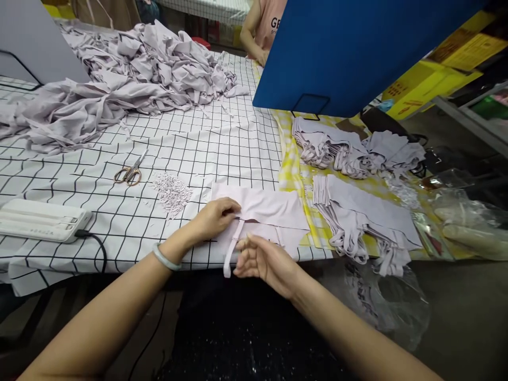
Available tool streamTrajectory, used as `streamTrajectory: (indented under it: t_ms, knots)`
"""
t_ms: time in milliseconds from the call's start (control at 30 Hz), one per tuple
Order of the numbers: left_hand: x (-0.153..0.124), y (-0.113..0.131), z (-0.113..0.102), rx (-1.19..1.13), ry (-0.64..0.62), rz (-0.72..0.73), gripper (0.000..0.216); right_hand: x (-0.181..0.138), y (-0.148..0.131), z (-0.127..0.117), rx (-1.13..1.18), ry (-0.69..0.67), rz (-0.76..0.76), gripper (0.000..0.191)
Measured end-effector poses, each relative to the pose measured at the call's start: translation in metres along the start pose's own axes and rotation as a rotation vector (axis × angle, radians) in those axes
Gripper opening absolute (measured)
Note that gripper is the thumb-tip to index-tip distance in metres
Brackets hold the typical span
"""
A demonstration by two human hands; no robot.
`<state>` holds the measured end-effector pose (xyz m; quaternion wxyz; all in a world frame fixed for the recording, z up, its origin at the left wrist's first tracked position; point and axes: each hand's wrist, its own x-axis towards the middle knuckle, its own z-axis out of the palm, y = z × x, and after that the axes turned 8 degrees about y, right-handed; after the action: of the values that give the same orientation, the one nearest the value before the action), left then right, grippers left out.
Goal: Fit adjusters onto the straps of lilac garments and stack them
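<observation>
At the near edge of the black-gridded white cotton-like tablecloth (238, 143), a flat pale-lilac fabric piece (278, 206) runs left to right, its narrow pale strap (227, 264) pointing nearward; it looks light, soft and limp, best pinched by an edge. The left hand (216, 217) bends over its left end, the right hand (270, 259) half-curls beside the strap; their grip cannot be told

The desk (190, 143) is covered by white gridded cloth (238, 153) and yellow checked cloth (288, 174); on the former are laid a fabric heap (159, 69), scissors (130, 173), clippings (172, 193), a power bank (43, 219) and a flat piece (278, 203); on the latter, fabric stacks (373, 203).
</observation>
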<state>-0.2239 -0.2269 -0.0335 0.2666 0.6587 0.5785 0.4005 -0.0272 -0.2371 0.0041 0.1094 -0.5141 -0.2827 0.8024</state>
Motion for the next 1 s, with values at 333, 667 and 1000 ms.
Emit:
streamTrajectory:
  t_ms: [333, 667, 1000]
  knots:
    - [-0.011, 0.002, -0.009, 0.524, -0.148, 0.15, 0.039, -0.016, 0.043, 0.002, -0.488, 0.303, -0.478, 0.026]
    - [-0.004, 0.006, 0.008, 0.558, -0.271, 0.182, 0.05, -0.004, 0.077, 0.008, -0.402, 0.071, -0.268, 0.049]
    - [-0.011, 0.004, 0.008, 0.614, -0.3, 0.116, 0.062, -0.038, 0.069, 0.003, -0.488, -0.249, -0.306, 0.031]
